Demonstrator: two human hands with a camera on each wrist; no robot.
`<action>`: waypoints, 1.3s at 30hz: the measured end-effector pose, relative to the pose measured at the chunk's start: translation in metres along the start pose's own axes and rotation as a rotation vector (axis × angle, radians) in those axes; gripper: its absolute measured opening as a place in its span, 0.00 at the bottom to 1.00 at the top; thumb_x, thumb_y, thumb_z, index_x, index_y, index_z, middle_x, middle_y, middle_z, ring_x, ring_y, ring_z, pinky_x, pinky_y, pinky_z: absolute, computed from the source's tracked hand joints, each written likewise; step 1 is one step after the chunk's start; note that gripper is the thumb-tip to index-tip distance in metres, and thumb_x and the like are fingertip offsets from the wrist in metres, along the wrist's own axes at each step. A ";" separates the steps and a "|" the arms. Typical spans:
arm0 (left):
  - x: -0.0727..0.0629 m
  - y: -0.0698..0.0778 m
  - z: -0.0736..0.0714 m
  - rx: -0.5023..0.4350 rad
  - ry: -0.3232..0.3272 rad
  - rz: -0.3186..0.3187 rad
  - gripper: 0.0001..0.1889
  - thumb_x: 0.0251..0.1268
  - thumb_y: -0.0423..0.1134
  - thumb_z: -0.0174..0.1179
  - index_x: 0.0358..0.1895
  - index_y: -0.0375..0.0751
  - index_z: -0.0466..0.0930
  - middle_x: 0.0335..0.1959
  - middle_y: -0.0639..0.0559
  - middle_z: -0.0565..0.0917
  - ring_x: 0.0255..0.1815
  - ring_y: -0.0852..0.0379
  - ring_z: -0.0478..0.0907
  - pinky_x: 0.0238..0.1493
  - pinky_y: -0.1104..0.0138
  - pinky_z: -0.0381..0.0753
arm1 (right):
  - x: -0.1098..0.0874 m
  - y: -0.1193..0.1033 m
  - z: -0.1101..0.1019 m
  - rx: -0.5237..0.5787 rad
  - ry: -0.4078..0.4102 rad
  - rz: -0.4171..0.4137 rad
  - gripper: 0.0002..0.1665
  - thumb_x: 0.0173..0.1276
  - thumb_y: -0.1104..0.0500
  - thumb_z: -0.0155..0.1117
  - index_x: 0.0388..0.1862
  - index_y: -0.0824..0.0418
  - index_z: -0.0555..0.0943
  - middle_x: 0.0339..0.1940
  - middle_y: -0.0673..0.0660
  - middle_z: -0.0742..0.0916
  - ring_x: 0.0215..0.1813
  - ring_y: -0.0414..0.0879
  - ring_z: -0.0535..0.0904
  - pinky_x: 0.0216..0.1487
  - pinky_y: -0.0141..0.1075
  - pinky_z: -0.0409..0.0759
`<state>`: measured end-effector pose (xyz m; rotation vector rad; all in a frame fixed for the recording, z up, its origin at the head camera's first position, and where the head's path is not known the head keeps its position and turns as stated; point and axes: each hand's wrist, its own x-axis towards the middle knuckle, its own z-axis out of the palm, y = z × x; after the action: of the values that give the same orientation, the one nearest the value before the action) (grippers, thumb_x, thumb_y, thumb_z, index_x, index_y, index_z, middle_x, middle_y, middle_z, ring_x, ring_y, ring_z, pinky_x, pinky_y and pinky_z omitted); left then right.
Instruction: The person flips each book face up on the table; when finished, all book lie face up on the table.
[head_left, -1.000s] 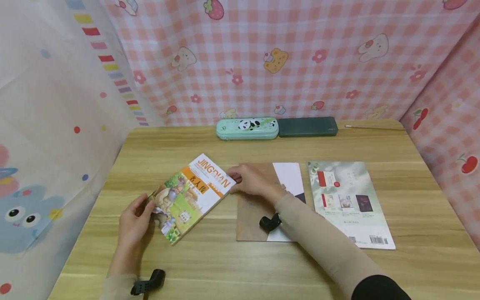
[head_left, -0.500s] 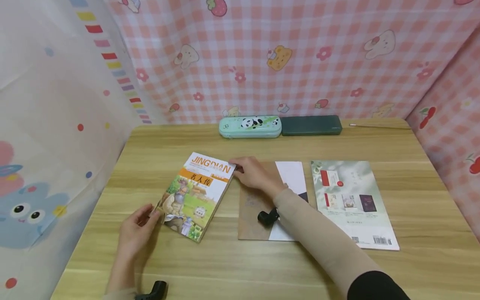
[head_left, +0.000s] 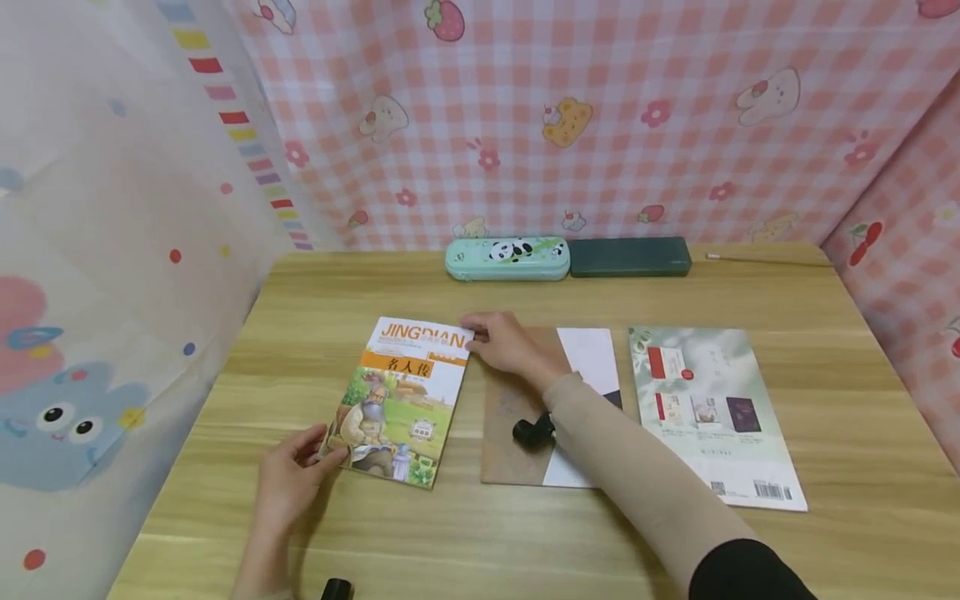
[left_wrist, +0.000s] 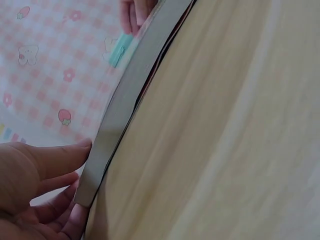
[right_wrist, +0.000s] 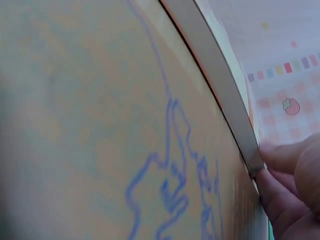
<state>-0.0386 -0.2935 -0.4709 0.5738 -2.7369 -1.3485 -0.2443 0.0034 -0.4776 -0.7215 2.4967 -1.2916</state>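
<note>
A paperback book [head_left: 408, 400] with "JINGDIAN" in orange across its top and a bearded figure on the cover lies on the left part of the table, tilted slightly clockwise. My left hand [head_left: 296, 471] pinches its lower left corner, thumb on the cover and fingers at the edge, as the left wrist view shows on the page block [left_wrist: 117, 117]. At the upper right corner my right hand [head_left: 506, 342] pinches the book, thumb above and fingers below in the right wrist view. Under my right forearm lies a brown and white booklet [head_left: 517, 450], partly covered.
To the right lies a pale green magazine [head_left: 712, 400], back cover up. Along the table's back edge stand a mint panda pencil case [head_left: 508, 260], a dark green case [head_left: 630, 257] and a thin stick [head_left: 772, 259]. Checked cloth [head_left: 480, 117] hangs behind.
The book has turned counterclockwise from a strong slant to nearly upright, its lower end swinging right. Both hands kept hold of its corners; the left hand moved slightly down and right.
</note>
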 end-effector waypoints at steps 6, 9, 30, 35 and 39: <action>-0.009 0.004 0.008 0.025 0.001 0.005 0.27 0.60 0.35 0.73 0.61 0.28 0.79 0.48 0.35 0.84 0.45 0.52 0.79 0.39 0.82 0.76 | 0.008 -0.002 0.006 -0.063 0.041 -0.032 0.22 0.71 0.71 0.63 0.63 0.67 0.80 0.63 0.63 0.83 0.66 0.54 0.78 0.68 0.41 0.76; -0.012 0.005 0.011 -0.005 0.016 0.008 0.26 0.61 0.33 0.72 0.61 0.27 0.78 0.54 0.33 0.81 0.51 0.45 0.80 0.42 0.87 0.73 | 0.010 -0.003 0.006 -0.101 0.039 -0.040 0.21 0.72 0.70 0.62 0.63 0.67 0.80 0.64 0.64 0.83 0.67 0.55 0.77 0.70 0.43 0.74; -0.021 -0.001 0.031 -0.235 0.127 0.082 0.24 0.61 0.21 0.67 0.60 0.20 0.75 0.64 0.27 0.74 0.68 0.36 0.71 0.61 0.79 0.70 | 0.015 0.001 -0.002 -0.104 -0.034 -0.102 0.20 0.74 0.66 0.62 0.63 0.65 0.81 0.62 0.62 0.84 0.65 0.53 0.78 0.69 0.42 0.75; -0.022 0.006 0.031 -0.015 0.177 0.197 0.23 0.61 0.28 0.71 0.58 0.23 0.78 0.59 0.29 0.79 0.63 0.34 0.76 0.65 0.60 0.78 | 0.009 0.003 -0.008 -0.074 -0.008 -0.093 0.21 0.75 0.62 0.62 0.65 0.63 0.80 0.61 0.60 0.84 0.58 0.52 0.80 0.62 0.43 0.79; -0.023 0.015 0.036 0.126 0.206 0.291 0.24 0.61 0.33 0.72 0.59 0.27 0.79 0.57 0.31 0.80 0.59 0.32 0.76 0.63 0.44 0.72 | 0.001 0.004 -0.016 -0.058 0.021 -0.087 0.23 0.75 0.61 0.62 0.67 0.62 0.78 0.61 0.59 0.84 0.52 0.52 0.80 0.58 0.44 0.80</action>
<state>-0.0291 -0.2505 -0.4789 0.2850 -2.6225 -1.0001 -0.2531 0.0161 -0.4713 -0.8432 2.5555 -1.2662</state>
